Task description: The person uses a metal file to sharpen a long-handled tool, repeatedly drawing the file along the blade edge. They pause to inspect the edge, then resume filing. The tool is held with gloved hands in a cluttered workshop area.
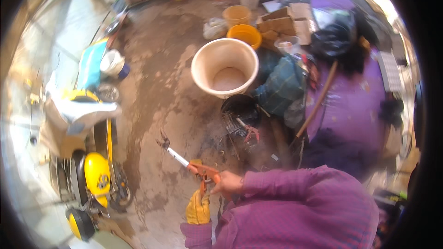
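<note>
Both my hands hold a long-reach pruner (179,157) with an orange handle, a white shaft and dark jaws (162,142) at its far end, pointing up and to the left. My left hand (197,208), in a yellow work glove, is closed around the lower orange lever. Bare and closed, my right hand (229,183) grips the rear of the orange handle. The jaws are over the stained floor (157,110), with nothing visible between them. Purple sleeves cover both my arms.
Ahead stand a large cream tub (224,67), a yellow bucket (244,36) and a dark basin (241,110). A yellow motorbike (97,175) is on the left. To the right, a wooden pole (318,99) leans by a purple covering (350,106). Cardboard (277,23) lies at the back.
</note>
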Motion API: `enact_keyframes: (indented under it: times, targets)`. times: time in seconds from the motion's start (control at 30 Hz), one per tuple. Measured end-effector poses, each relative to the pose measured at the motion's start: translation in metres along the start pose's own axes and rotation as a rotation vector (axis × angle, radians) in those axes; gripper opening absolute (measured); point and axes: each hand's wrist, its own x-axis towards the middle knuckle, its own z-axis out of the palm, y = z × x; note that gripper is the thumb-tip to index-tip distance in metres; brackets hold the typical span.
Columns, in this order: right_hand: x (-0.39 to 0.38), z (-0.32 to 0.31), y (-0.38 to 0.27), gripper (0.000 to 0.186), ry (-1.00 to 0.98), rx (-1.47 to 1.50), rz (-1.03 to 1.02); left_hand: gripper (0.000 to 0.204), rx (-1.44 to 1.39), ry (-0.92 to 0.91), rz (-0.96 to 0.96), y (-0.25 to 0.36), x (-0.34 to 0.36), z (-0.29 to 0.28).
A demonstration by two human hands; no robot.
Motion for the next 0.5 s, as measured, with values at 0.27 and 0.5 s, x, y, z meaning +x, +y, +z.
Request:
enact_keyframes:
  times: [0.27,0.5]
  targets:
    - [-0.002,-0.015,0.005,0.043,0.084,0.184,-0.121,0.027,-0.258,-0.327,-0.327,0.029,0.021,-0.002]
    - [0.004,-0.019,0.015,0.036,0.082,0.341,-0.171,0.025,0.035,-0.522,0.289,0.027,0.029,0.011]
